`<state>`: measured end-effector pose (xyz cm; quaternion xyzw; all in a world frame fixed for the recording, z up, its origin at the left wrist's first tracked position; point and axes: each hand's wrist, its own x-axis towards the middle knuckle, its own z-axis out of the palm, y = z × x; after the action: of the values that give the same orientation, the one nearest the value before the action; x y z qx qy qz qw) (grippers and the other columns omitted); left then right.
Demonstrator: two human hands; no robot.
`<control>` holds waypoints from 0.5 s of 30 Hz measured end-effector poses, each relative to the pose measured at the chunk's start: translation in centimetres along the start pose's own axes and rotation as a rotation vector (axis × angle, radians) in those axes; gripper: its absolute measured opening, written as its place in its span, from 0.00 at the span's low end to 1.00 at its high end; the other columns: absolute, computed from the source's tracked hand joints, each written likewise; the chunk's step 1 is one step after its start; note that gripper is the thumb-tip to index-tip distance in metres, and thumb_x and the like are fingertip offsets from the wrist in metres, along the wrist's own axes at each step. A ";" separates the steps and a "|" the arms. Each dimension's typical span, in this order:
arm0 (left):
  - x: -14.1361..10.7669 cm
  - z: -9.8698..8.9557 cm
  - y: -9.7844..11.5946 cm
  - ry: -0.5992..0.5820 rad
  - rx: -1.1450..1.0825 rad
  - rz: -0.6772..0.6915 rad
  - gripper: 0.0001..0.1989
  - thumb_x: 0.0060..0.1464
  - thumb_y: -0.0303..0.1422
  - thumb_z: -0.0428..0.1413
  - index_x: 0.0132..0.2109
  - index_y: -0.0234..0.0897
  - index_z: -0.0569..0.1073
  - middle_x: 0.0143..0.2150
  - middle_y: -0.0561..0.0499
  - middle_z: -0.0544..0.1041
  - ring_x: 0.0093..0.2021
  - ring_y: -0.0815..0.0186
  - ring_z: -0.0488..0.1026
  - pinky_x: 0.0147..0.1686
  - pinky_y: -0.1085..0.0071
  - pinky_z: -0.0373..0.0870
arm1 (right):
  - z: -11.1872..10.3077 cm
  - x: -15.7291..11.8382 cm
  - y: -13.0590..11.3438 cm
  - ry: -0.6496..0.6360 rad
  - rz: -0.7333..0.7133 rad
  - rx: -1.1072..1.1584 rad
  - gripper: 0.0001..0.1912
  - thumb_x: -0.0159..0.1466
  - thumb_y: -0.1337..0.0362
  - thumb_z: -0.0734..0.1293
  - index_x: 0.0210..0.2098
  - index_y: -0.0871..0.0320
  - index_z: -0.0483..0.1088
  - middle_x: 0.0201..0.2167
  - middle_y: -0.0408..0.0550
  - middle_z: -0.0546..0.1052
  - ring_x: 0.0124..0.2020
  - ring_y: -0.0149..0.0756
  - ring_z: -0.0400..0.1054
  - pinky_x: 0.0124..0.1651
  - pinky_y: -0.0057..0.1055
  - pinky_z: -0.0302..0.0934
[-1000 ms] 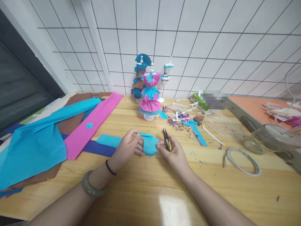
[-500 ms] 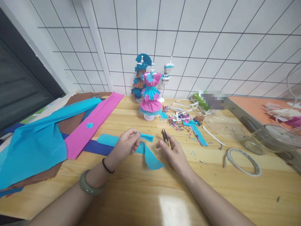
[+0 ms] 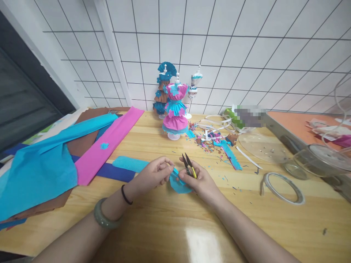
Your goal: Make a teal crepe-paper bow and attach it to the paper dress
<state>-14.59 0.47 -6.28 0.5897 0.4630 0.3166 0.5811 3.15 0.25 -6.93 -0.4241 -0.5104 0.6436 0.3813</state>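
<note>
My left hand [image 3: 156, 174] pinches the end of a turquoise crepe paper strip [image 3: 128, 164] that runs left across the wooden table [image 3: 170, 223]. A curled part of the strip [image 3: 177, 184] lies between both hands. My right hand [image 3: 200, 179] holds small yellow-handled snips [image 3: 188, 166], blades pointing up and away, and its fingers also touch the curled paper. The two hands are close together, almost touching.
Sheets of turquoise, pink, brown and dark blue crepe paper [image 3: 82, 146] lie at the left. Three small mannequins in paper dresses [image 3: 174, 106] stand by the tiled wall. Paper scraps [image 3: 216, 140], a tape ring [image 3: 282, 187], clear plastic lids [image 3: 260, 146] and a tray [image 3: 301, 126] occupy the right.
My left hand moved right and down, bringing the folded strip end to my right hand. The loose paper tail has curled up between the hands. The snips tilted slightly left.
</note>
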 end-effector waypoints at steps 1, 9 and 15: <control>0.0 0.0 0.0 -0.009 0.004 -0.004 0.16 0.53 0.43 0.51 0.42 0.36 0.63 0.21 0.59 0.64 0.17 0.76 0.58 0.16 0.80 0.53 | 0.0 0.0 0.0 0.005 0.005 0.024 0.33 0.50 0.58 0.71 0.51 0.61 0.58 0.23 0.39 0.70 0.17 0.22 0.54 0.20 0.23 0.45; -0.3 0.1 0.3 -0.050 0.062 0.012 0.13 0.50 0.41 0.54 0.32 0.33 0.67 0.19 0.59 0.60 0.17 0.78 0.55 0.16 0.80 0.51 | 0.1 0.0 0.3 0.007 0.022 0.096 0.33 0.49 0.59 0.72 0.51 0.60 0.59 0.23 0.38 0.70 0.16 0.21 0.53 0.19 0.23 0.44; -0.1 -0.2 -0.2 -0.029 0.005 -0.041 0.15 0.51 0.43 0.52 0.32 0.33 0.66 0.19 0.57 0.64 0.16 0.77 0.58 0.14 0.81 0.53 | -0.1 0.1 0.3 -0.004 0.030 0.057 0.33 0.49 0.58 0.72 0.51 0.60 0.60 0.24 0.40 0.72 0.16 0.22 0.54 0.20 0.23 0.44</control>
<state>-14.87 0.43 -6.44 0.5862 0.4671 0.2949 0.5926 3.15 0.29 -7.28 -0.4196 -0.4862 0.6643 0.3824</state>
